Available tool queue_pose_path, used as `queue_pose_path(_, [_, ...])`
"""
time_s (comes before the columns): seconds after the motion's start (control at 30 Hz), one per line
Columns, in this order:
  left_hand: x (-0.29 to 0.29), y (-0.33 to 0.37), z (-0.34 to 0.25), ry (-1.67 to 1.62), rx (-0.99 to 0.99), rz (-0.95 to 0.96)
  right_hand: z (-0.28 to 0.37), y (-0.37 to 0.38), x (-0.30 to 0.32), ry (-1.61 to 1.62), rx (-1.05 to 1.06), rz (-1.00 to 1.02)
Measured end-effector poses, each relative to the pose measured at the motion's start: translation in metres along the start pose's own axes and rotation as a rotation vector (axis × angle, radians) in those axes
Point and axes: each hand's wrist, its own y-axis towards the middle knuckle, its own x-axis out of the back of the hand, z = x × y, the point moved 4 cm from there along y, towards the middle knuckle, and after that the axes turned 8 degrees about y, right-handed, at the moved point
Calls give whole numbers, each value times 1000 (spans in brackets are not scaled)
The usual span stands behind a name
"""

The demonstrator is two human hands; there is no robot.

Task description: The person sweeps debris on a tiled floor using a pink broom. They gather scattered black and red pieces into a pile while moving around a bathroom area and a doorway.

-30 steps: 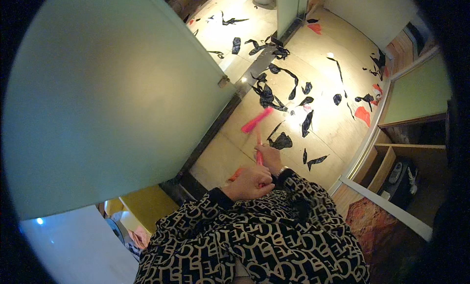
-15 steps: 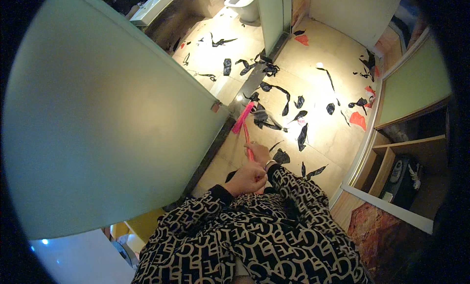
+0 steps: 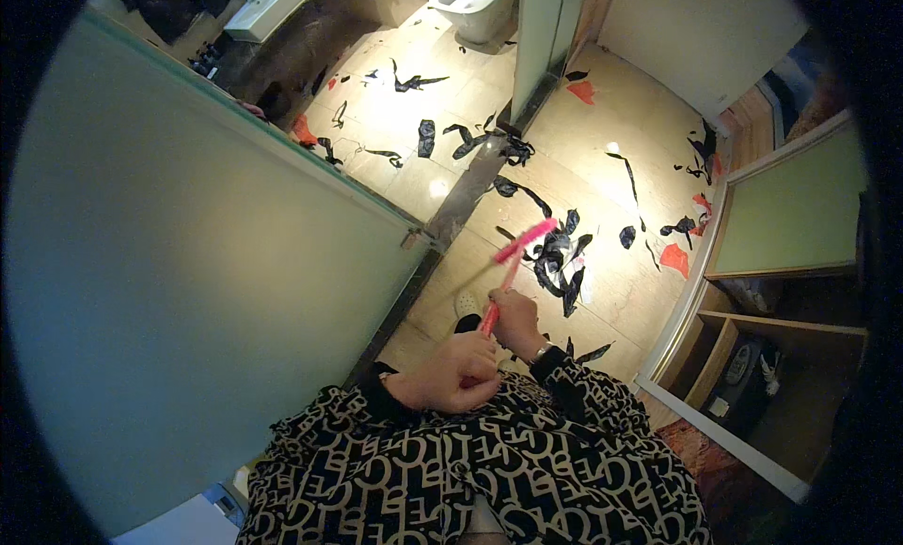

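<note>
I hold a pink broom [image 3: 525, 241] with both hands, its handle slanting away from me and its bristle head over the tiled floor. My left hand [image 3: 450, 372] is closed round the upper end of the handle. Farther down, my right hand [image 3: 516, 321] wraps round the handle. Just beyond the bristles, black plastic scraps [image 3: 555, 260] lie bunched together, with a small white piece among them. More black strips [image 3: 628, 188] and red scraps [image 3: 674, 259] are strewn over the floor to the right.
A frosted glass partition [image 3: 216, 263] stands at my left, with a dark threshold [image 3: 461, 195] beside it. Beyond are a toilet [image 3: 473, 7], a white basin [image 3: 270, 9] and more scraps. At the right, an open wooden cabinet [image 3: 712, 362] holds a black box [image 3: 738, 380].
The broom head has swung to the right, away from the threshold. Scattered black scraps there have gathered into a pile. Both hands have come nearer to me.
</note>
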Motion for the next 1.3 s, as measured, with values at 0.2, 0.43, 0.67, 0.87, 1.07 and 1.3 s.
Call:
queue_pose_path(0.2, [25,26,69,191,6,-7,-11,99,-63,125,-34,-25])
queue_pose_path(0.43, [36,40,133,47,63,-29,-50,119,-88,117,-83,86])
queue_pose_path(0.67, [92,46,98,-142,89,-31,-12,105,-17,-116,-205,145])
queue_pose_path(0.87, [105,51,72,-27,-148,-17,10,131,-26,70,-108,-16])
queue_pose_path(1.07, [46,54,133,124,15,81,-35,141,-82,164,-88,-22])
queue_pose_path(1.3, [39,59,127,-153,-64,-24,-77,83,-40,-30,-267,5])
